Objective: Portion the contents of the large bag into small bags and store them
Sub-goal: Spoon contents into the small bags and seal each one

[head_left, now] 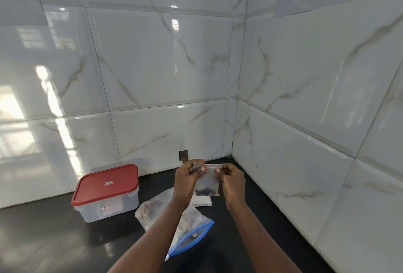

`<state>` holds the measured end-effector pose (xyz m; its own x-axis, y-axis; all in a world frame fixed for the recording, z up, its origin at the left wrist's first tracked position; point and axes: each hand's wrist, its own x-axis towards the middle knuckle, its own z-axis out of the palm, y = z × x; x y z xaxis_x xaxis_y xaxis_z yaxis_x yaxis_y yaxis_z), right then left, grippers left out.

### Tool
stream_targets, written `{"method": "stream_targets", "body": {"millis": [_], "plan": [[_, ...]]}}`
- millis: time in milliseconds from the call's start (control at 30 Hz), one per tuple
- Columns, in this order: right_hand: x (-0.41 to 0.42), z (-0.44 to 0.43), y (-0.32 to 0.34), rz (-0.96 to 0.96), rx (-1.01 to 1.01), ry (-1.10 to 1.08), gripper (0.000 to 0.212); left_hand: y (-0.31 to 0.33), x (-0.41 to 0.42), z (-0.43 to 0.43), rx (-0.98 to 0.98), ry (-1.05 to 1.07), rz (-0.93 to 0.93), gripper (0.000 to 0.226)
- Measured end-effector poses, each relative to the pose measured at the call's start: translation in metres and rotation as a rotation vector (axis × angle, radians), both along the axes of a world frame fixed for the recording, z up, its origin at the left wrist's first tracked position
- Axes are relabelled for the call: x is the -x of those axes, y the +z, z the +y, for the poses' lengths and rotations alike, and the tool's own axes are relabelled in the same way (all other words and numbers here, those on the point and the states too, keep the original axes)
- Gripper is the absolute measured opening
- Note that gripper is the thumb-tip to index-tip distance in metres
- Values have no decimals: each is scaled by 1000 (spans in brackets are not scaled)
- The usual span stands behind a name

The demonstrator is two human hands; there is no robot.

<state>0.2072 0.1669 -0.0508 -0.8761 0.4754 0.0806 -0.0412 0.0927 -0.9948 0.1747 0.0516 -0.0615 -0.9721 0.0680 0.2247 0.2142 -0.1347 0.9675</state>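
Observation:
I hold a small clear zip bag [207,182] upright above the black counter, with a little dark material at its bottom. My left hand [187,178] pinches its top left corner and my right hand [232,178] pinches its top right corner along the zip strip. Below my arms lies the large clear bag [152,209] with a blue zip edge, holding brownish contents. My left forearm covers part of it. A flat stack of empty small bags [201,200] lies on the counter just under the held bag.
A clear plastic box with a red lid [106,192], closed, stands at the left on the black counter [54,240]. White marble tile walls meet in a corner behind and to the right. A small hole [183,155] shows in the back wall.

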Motion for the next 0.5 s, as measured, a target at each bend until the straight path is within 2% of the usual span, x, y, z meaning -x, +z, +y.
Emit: {"method": "stream_targets", "body": {"millis": [133,267,367,500], "plan": [[-1,1,-1,1,3,-5,23,2,0,1,53,7,26,19],[-1,5,1,-14,-15,-57,26,1,3,3,131,197,-22,10],[0,7,-1,-18,9,-96,30,1,5,7,189,251,-54,12],[3,10,-4,-21,72,-95,29,3,5,12,102,260,-107,9]]}}
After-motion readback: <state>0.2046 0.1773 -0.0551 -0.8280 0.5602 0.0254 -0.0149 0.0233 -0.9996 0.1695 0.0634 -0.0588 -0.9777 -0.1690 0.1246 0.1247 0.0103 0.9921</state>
